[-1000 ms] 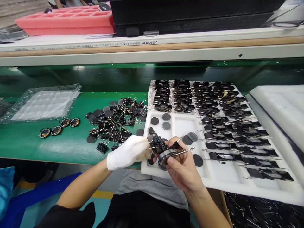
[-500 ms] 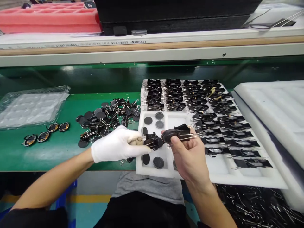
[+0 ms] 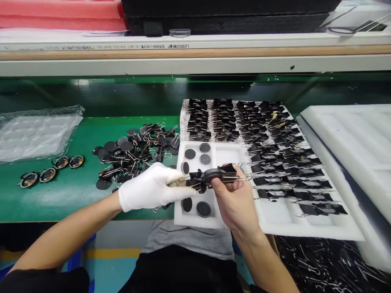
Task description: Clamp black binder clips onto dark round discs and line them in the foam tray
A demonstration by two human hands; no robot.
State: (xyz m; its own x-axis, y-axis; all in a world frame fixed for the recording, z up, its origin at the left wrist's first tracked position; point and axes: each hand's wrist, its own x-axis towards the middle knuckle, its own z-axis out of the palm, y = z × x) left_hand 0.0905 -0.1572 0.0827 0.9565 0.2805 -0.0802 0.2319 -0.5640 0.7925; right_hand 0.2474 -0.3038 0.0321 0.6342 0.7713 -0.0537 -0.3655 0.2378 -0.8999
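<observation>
My left hand [image 3: 152, 185], in a white glove, pinches the wire handles of a black binder clip [image 3: 196, 181] over the white foam tray [image 3: 198, 223]. My bare right hand [image 3: 238, 203] is closed on a second black binder clip [image 3: 229, 175] with a round black disc [image 3: 210, 175] at its left end, thumb pressed below the disc. Both clips meet end to end around the disc; what lies between their jaws is hidden. Loose black discs [image 3: 203, 209] lie in the tray's left compartment, under and around my hands.
Rows of clipped black pieces [image 3: 281, 171] fill much of the tray's back and right. Left of it lies a pile of clips and discs [image 3: 137, 150], then two pairs of round glasses [image 3: 48, 175] and a clear plastic tray [image 3: 36, 134]. White foam [image 3: 345, 116] stands right; a shelf edge [image 3: 244, 65] runs behind.
My right hand has moved left, bringing its disc and clip from just beside the left-hand clip to against it. My left hand has barely moved. The camera view has shifted slightly.
</observation>
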